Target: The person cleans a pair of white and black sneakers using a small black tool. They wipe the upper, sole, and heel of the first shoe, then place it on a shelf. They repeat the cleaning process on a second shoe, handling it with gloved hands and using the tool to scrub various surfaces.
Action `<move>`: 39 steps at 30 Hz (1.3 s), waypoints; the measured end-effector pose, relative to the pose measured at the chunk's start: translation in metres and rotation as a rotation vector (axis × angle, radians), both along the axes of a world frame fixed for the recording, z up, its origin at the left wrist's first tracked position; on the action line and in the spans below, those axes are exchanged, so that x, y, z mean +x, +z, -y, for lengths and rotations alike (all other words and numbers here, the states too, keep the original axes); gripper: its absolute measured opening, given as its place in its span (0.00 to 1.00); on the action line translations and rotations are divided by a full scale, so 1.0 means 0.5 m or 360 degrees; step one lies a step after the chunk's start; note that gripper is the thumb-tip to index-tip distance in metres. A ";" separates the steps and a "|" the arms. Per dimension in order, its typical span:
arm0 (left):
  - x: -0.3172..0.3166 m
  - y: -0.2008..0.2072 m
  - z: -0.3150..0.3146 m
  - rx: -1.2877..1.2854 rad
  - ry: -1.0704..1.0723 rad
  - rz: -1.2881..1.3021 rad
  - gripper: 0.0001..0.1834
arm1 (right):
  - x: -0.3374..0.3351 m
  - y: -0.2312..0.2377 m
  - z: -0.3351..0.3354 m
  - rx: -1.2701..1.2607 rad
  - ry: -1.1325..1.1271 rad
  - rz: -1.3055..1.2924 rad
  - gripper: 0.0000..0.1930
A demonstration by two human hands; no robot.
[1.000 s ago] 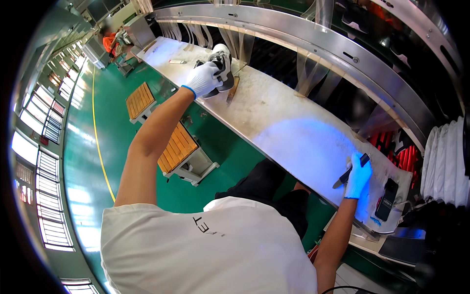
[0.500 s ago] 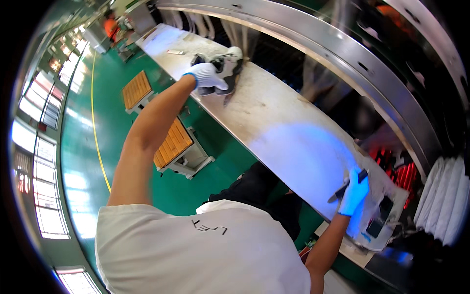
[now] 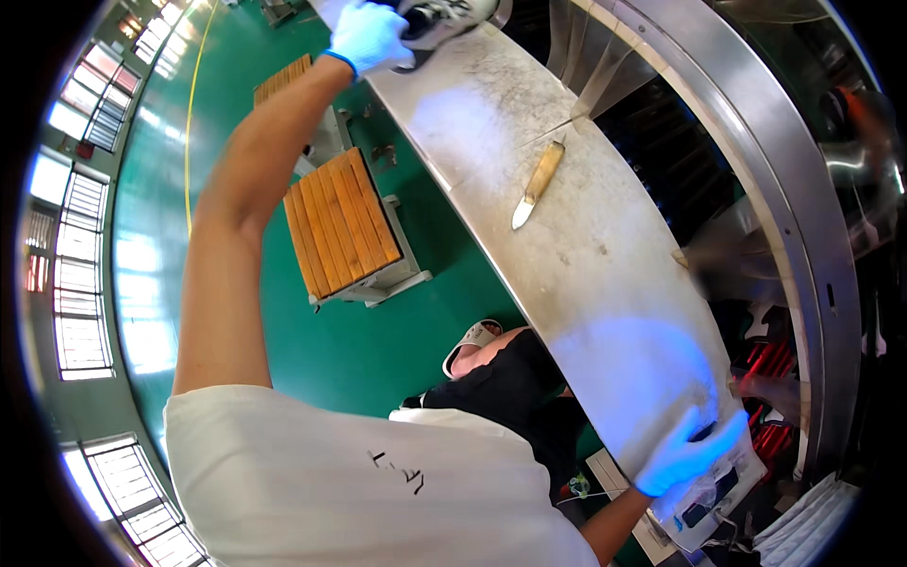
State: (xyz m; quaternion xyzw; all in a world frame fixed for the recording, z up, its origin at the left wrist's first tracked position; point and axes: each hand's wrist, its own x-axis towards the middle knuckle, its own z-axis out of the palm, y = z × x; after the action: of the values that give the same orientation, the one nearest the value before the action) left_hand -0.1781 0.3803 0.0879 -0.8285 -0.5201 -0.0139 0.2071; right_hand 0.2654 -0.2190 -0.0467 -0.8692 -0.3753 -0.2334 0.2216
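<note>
At the far end of the bench, my left hand [image 3: 367, 40], in a white knit glove with a blue cuff, grips a grey, black and white shoe [image 3: 444, 21]. The upper edge of the picture cuts off part of the shoe and hand. My right hand [image 3: 690, 454], also gloved and lit blue, is low over the near end of the bench with its fingers spread. A small dark object [image 3: 703, 432] shows between its thumb and fingers, mostly hidden. Between my hands lies a wooden-handled knife [image 3: 540, 182], its blade pointing toward me.
Blue light falls on the long pale bench [image 3: 595, 255]. A metal machine frame [image 3: 756, 123] curves along its right side. Beside my right hand are a phone-like dark object [image 3: 726, 484] and a white sheet. Slatted wooden stools [image 3: 342, 222] stand on the green floor at left.
My view has turned and shifted. The shoe and my left hand are farther from the knife. My right hand has opened from around a dark-handled tool.
</note>
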 end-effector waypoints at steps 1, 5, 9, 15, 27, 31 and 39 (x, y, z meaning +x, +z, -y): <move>-0.047 -0.018 -0.067 0.0154 -0.0015 -0.0061 0.24 | -0.052 0.002 -0.040 -0.0040 0.0202 -0.0187 0.47; -0.095 -0.037 -0.258 0.0371 0.0142 -0.0245 0.16 | -0.281 -0.010 -0.214 -0.0495 0.0786 -0.0612 0.45; -0.127 -0.063 -0.388 0.0460 0.0231 -0.0340 0.12 | -0.355 -0.050 -0.320 -0.0714 0.1078 -0.0266 0.41; -0.212 -0.139 -0.493 0.0533 0.0344 -0.0636 0.17 | -0.362 -0.046 -0.322 -0.0884 0.1057 -0.0327 0.43; -0.253 -0.259 -0.493 0.0656 0.0465 0.0266 0.35 | -0.364 -0.053 -0.328 -0.0855 0.1085 -0.0194 0.42; -0.261 -0.275 -0.464 0.0440 0.0713 0.1377 0.46 | -0.364 -0.041 -0.329 -0.0853 0.1079 -0.0185 0.43; -0.106 -0.354 -0.235 -0.0037 0.0206 0.1426 0.37 | -0.370 -0.041 -0.316 -0.0818 0.1034 -0.0214 0.43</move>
State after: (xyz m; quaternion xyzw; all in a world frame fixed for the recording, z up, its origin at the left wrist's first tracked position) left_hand -0.2312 0.4977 -0.0892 -0.7088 -0.6094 -0.3522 -0.0472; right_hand 0.0803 -0.0610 -0.0672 -0.7460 -0.6607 0.0070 0.0836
